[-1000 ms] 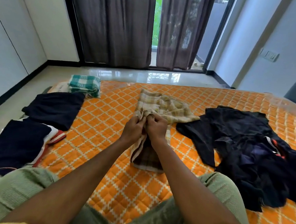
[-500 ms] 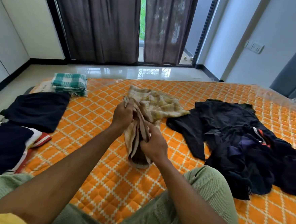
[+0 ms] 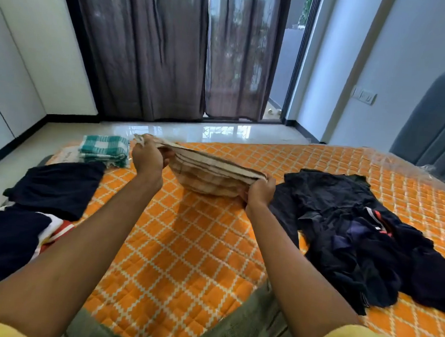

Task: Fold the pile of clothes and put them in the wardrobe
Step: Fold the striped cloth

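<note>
A beige checked cloth (image 3: 210,176) hangs stretched in the air above the orange quilted bed (image 3: 184,244). My left hand (image 3: 147,156) grips its left end and my right hand (image 3: 259,192) grips its right end, lower down. The cloth sags in layered folds between them. A heap of dark unfolded clothes (image 3: 356,235) lies on the bed to the right. On the left sit a folded green checked cloth (image 3: 104,149) and two folded dark garments (image 3: 57,185), (image 3: 3,240).
White wardrobe doors (image 3: 1,79) line the left wall beyond a strip of glossy floor (image 3: 166,129). Dark curtains (image 3: 151,47) cover a glass door ahead. A grey headboard (image 3: 440,123) stands at the far right. My green-trousered legs (image 3: 244,333) rest on the bed.
My hands have drawn apart, lifting the beige cloth off the bed and pulling it taut between them. The camera has tilted upward.
</note>
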